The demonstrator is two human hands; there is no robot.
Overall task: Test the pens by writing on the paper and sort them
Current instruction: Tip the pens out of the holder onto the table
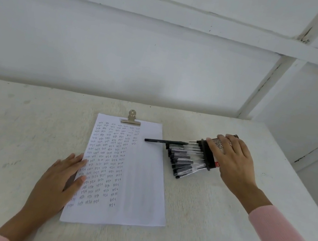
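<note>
Many pens [187,159] spill from the tipped cup [220,145] beside the paper [143,181] on the bench [12,137], and with our right hand [233,161] curled round the cup and our left hand [55,183] flat on the paper, we think a quick lift could roll pens away.

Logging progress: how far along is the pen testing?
Done: the paper carries columns of test marks, so many pens look tested. In hand: the right hand grips a tipped cup of pens; the left hand rests on the paper. Left: one pen lies across the paper's edge; no sorted piles show.
</note>
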